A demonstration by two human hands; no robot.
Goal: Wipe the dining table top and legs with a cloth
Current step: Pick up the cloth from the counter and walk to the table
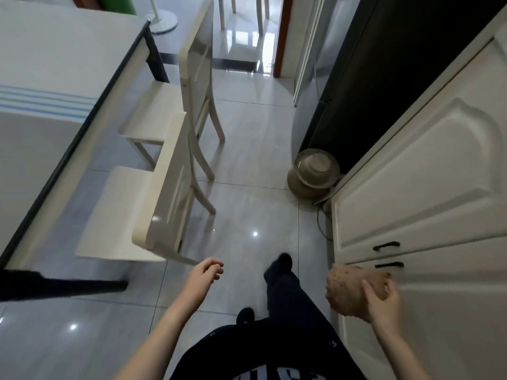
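Glossy floor tiles [247, 215] run between the dining table [55, 64], left, and white cabinets [425, 174]. The right hand [384, 300] grips a balled brown cloth [347, 286] (soft, light, seemingly knobbly through the blur; a palmful hold suits it), well apart from the table; the left hand [205, 272] hangs loosely curled, empty.

Dining table [41, 149] partly off-frame.

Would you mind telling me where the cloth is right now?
In the head view, the cloth is bunched in the right hand, low right, beside the cabinet.
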